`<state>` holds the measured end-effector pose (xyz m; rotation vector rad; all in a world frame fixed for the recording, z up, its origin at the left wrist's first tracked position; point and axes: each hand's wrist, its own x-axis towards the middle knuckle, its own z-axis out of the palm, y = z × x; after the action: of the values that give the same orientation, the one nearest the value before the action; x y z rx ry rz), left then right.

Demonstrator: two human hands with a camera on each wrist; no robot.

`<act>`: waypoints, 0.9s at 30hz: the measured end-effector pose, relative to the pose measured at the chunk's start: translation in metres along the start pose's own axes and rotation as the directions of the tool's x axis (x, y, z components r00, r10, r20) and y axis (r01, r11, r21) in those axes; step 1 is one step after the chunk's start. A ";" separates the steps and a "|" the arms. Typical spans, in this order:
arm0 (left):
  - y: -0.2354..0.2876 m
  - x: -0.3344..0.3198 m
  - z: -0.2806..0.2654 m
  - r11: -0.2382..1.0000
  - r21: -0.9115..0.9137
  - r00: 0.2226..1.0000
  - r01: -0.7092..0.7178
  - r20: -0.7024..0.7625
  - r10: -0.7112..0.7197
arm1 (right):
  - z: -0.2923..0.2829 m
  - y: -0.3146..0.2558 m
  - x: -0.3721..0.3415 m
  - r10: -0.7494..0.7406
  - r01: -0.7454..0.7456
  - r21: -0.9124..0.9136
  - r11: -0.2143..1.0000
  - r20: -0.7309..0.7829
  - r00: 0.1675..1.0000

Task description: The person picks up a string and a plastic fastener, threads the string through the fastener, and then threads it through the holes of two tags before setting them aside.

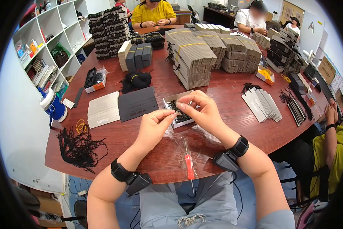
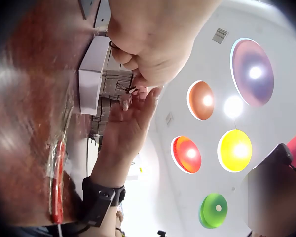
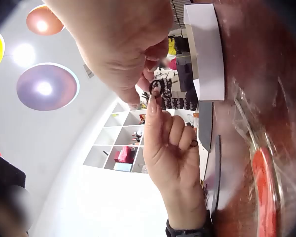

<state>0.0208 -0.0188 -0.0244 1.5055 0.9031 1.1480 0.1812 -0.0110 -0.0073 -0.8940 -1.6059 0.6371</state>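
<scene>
Over a small white box (image 1: 183, 123) of tiny black pieces, both hands meet at their fingertips. My left hand (image 1: 151, 128) pinches a small, dark looped piece (image 3: 156, 88) between thumb and forefinger. From the other side, my right hand (image 1: 202, 108) has its thumb and fingers on the same piece, which also shows as a thin dark bit (image 2: 131, 90) in the left wrist view. Its exact kind I cannot tell. A red-handled tool (image 1: 189, 166) with a thin shaft lies on clear plastic near the table edge.
Left of the box lie grey card (image 1: 103, 108) and black card (image 1: 137, 104) sheets. A tangle of black cords (image 1: 79, 149) sits at front left. Banded card stacks (image 1: 192, 57) rise behind; fanned grey cards (image 1: 261, 105) lie at right. Other people sit around the table.
</scene>
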 end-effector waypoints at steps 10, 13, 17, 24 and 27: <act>0.010 -0.002 -0.003 0.896 -0.364 0.966 0.255 0.138 -0.219 | 0.005 0.000 -0.010 -0.174 0.178 -0.169 0.969 0.037 0.984; 0.009 0.000 -0.003 0.770 -0.567 0.956 0.292 0.185 -0.226 | 0.005 -0.005 -0.011 -0.300 0.300 -0.242 0.923 0.038 0.953; 0.012 0.000 -0.003 0.715 -0.621 0.948 0.319 0.204 -0.246 | 0.004 -0.003 -0.008 -0.431 0.429 -0.264 0.864 0.055 0.901; 0.012 -0.001 -0.005 0.738 -0.604 0.953 0.301 0.158 -0.259 | 0.001 -0.005 -0.009 -0.367 0.380 -0.126 0.916 0.113 0.923; 0.012 -0.001 -0.005 0.788 -0.565 0.970 0.244 0.120 -0.214 | 0.001 -0.004 -0.008 -0.213 0.203 0.113 0.973 0.083 0.973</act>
<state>0.0158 -0.0211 -0.0123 0.8916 0.6006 1.0703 0.1798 -0.0196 -0.0085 -0.6164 -1.7085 0.6158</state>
